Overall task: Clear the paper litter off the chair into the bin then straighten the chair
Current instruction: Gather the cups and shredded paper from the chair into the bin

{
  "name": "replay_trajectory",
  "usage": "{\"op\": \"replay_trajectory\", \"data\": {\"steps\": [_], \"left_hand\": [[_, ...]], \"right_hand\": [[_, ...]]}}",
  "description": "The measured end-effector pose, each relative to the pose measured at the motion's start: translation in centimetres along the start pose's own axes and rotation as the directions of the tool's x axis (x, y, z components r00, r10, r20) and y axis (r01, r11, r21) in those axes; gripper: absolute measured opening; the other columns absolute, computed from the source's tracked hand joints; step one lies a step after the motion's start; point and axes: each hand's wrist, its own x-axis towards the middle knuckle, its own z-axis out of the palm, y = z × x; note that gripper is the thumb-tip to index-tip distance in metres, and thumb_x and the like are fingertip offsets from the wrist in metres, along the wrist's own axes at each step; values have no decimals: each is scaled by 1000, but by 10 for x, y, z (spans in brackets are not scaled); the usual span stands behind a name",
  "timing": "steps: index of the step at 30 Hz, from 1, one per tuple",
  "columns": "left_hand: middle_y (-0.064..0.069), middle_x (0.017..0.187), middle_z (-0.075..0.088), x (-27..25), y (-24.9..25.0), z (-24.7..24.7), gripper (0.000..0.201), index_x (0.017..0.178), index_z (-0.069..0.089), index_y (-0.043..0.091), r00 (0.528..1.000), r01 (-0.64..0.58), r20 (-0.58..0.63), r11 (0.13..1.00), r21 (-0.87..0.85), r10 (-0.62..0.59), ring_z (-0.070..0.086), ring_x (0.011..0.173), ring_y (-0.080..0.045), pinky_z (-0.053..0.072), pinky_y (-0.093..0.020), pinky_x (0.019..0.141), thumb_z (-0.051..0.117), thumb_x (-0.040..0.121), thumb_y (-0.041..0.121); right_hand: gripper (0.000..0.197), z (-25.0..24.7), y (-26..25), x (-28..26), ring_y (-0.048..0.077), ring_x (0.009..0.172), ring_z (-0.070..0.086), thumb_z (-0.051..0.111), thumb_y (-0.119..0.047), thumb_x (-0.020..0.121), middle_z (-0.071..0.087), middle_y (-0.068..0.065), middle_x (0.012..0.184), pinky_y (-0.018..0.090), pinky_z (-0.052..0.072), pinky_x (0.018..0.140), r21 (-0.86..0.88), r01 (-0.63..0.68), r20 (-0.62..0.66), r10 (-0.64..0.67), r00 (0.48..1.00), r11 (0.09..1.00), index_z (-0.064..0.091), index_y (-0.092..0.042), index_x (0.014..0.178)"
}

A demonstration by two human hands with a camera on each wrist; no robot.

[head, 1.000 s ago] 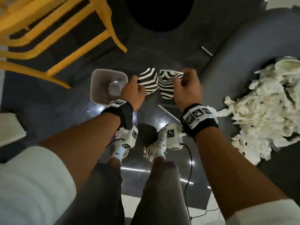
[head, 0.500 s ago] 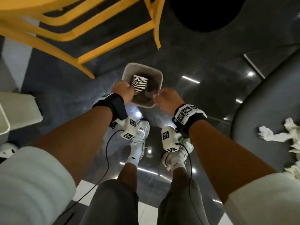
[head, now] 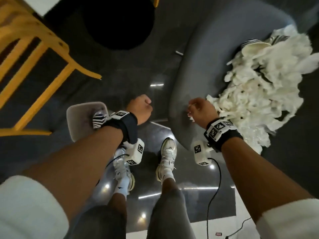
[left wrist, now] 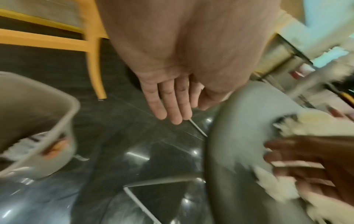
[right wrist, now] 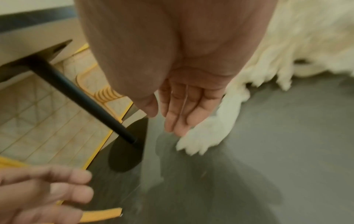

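Note:
A heap of torn white paper litter [head: 259, 87] with striped cups in it lies on the grey chair seat [head: 203, 54]. The pale bin [head: 81, 116] stands on the floor to the left, with a zebra-striped paper cup [head: 98, 120] inside. My left hand [head: 143, 107] hovers between bin and chair, fingers straight and empty [left wrist: 172, 106]. My right hand [head: 198, 107] is at the near edge of the paper heap, fingers relaxed [right wrist: 178, 115] just above a white scrap [right wrist: 206, 133], holding nothing.
A yellow wooden chair [head: 34, 62] stands at the left, behind the bin. The black round table base [head: 117, 21] is on the dark glossy floor ahead. My feet in white shoes [head: 166, 157] are below the hands. A cable [head: 214, 187] hangs from the right wrist.
Both hands let the striped cups go into the bin and have swung right to the grey chair. The right hand now reaches the paper heap.

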Motion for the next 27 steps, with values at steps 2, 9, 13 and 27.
{"op": "replay_trajectory", "data": {"steps": [2,9,13,27], "left_hand": [[-5,107,68,-3,52,36,27,110,61,19,985,-164,68,983,79,159,66,98,-26,55,-37,88,53,85,16],[0,138,35,8,158,154,58,135,39,28,861,-500,284,802,327,422,45,124,-28,49,-47,97,61,82,21],[-2,150,19,16,186,191,75,137,33,38,789,-614,329,646,453,519,30,133,-31,44,-49,101,66,75,10],[-11,79,64,51,183,132,8,81,54,21,930,-334,-131,939,87,343,59,77,-34,46,-33,65,47,81,18]], "right_hand": [[31,-42,10,-13,28,99,70,53,-40,82,75,5,101,35,52,94,-37,-15,-79,12,997,999,67,-25,105],[26,-128,81,-8,25,91,66,58,-19,89,65,7,112,26,46,84,-102,56,-357,-89,930,993,66,-17,113],[30,-154,106,3,23,94,64,57,-17,86,59,6,117,25,45,83,-75,21,-422,-50,905,997,64,-17,115],[79,-155,117,1,27,131,36,64,-64,73,39,3,142,47,40,107,-404,117,-108,-174,979,907,39,-29,140]]}}
